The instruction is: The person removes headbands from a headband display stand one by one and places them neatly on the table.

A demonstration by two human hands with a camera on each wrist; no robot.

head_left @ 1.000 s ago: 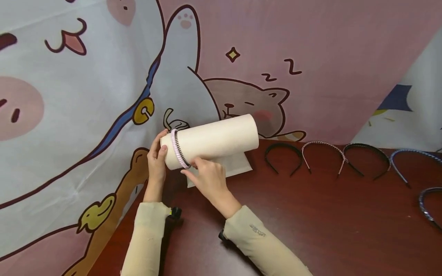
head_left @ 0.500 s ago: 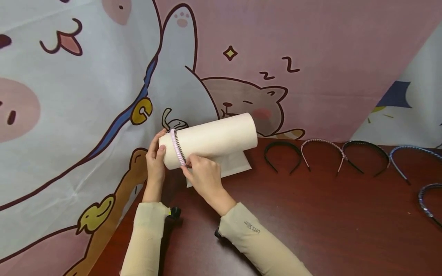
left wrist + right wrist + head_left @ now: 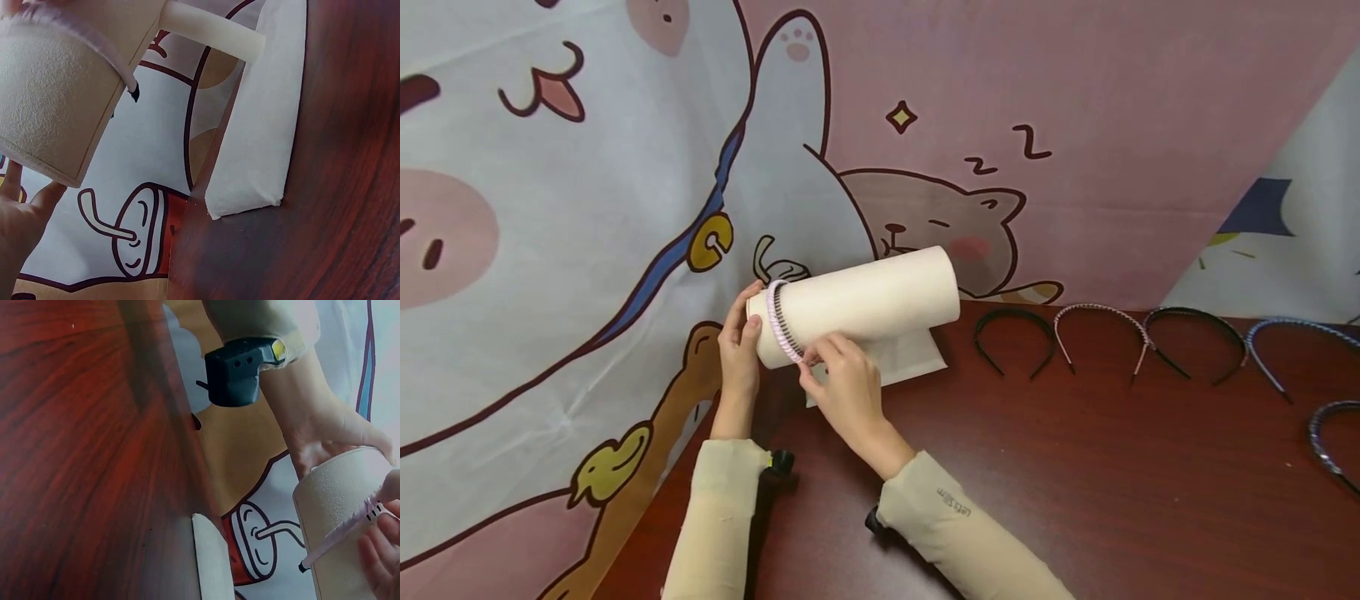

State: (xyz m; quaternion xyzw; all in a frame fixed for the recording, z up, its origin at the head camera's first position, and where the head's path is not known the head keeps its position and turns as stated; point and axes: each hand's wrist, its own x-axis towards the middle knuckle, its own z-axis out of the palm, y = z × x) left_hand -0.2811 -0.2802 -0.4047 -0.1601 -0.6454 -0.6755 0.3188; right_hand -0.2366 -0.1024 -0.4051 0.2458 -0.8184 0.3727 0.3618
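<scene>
A cream cylinder [image 3: 865,304] stands sideways on a flat base [image 3: 913,357], joined by a short post [image 3: 212,31] in the left wrist view. Around its left end sits a lilac headband [image 3: 780,321] with dark comb teeth inside. My left hand [image 3: 740,354] grips the cylinder's left end, thumb on the near side, other fingers partly hidden behind. My right hand [image 3: 850,387] pinches the headband near its lower front end. In the right wrist view, right fingers [image 3: 378,553] lie by the teeth, and the headband's black tip [image 3: 304,567] hangs past the cylinder's edge.
On the dark red table [image 3: 1075,475] several headbands stand in a row at the right: a black one [image 3: 1015,313], a pink one [image 3: 1101,310], a dark one [image 3: 1198,312] and blue ones [image 3: 1300,321]. A cartoon-printed cloth [image 3: 1075,83] hangs close behind.
My right hand has shifted slightly left, and its thumb has closed in on the headband's lower end. The headband has slid a little toward the cylinder's left end. My left hand stays in place.
</scene>
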